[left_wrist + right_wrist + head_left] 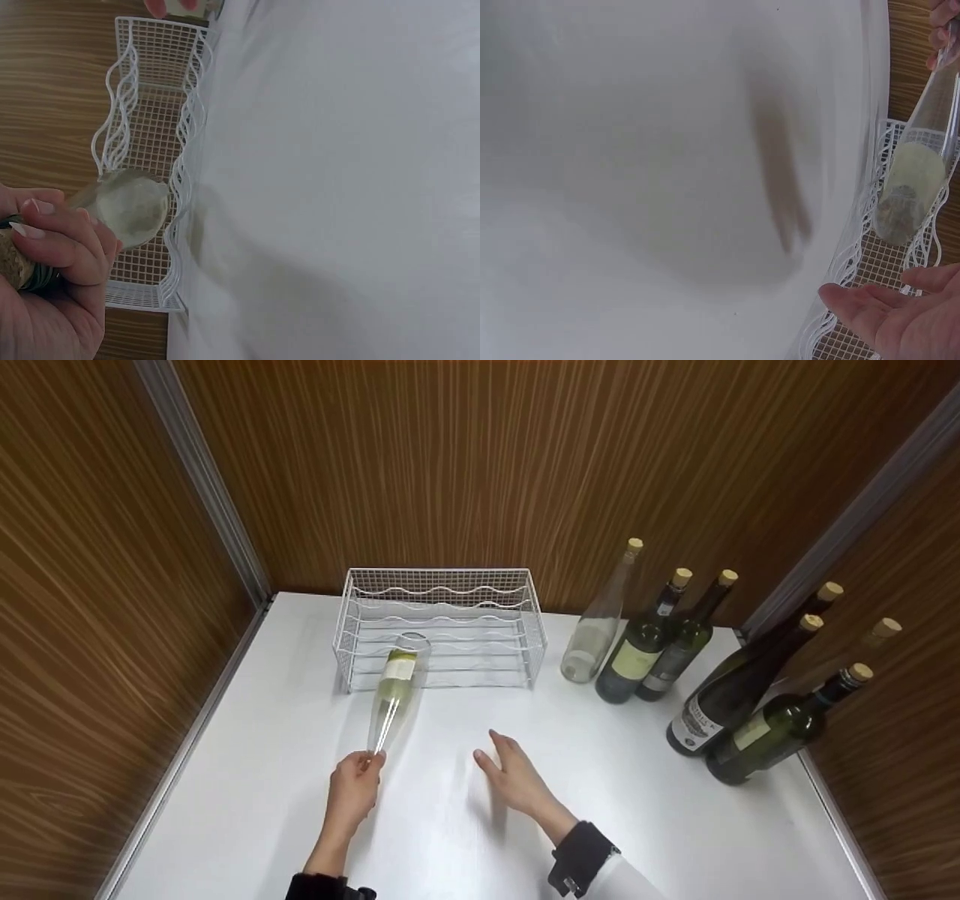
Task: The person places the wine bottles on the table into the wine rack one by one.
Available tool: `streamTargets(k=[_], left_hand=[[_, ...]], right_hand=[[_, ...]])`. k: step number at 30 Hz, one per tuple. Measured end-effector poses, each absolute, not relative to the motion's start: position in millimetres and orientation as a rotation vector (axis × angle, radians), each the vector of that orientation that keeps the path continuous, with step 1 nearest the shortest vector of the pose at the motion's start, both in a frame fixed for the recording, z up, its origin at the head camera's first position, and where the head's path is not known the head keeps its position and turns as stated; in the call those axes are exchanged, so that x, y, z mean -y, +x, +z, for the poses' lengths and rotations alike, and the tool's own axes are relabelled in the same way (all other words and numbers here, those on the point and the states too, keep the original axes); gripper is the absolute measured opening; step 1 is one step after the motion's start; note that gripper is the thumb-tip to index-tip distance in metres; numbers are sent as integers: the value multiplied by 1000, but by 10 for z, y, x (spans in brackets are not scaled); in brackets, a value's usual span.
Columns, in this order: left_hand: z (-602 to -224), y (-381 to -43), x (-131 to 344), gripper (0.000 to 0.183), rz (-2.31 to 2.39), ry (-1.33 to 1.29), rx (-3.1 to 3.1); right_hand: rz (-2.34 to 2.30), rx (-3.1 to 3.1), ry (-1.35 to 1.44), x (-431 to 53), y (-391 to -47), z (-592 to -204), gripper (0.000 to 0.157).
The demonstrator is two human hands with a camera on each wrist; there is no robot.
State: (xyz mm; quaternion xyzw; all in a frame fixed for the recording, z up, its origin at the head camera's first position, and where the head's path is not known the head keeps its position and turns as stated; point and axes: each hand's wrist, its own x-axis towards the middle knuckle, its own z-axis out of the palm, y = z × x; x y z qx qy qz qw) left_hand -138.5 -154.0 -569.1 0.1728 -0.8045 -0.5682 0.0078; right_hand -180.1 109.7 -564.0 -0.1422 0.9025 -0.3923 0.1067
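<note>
My left hand (354,791) grips a clear glass wine bottle (397,679) by its neck. The bottle carries a pale label and points base-first at the white wire bottle rack (536,641). Its base overlaps the rack's front left part in the head view. Close up in the left wrist view, a cork (13,259) shows at the neck end, and the bottle's base (135,210) lies over the rack's wavy wires. My right hand (519,781) hovers over the table with fingers extended, holding nothing, to the right of the bottle.
Several corked bottles stand on the right of the white table (450,847): a clear bottle (592,641) nearest the rack, then green and dark ones such as the dark bottle (724,697). Wood-patterned panels (450,472) wall the table in at the back and both sides.
</note>
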Motion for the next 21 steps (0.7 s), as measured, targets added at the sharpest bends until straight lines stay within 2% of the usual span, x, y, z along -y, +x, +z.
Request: streamTargets(k=[21], left_hand=[[-5794, -1657, 1704, 45, -1748, 647, 2428]], right_hand=[[-1001, -2696, -614, -770, -1835, -5702, 67]])
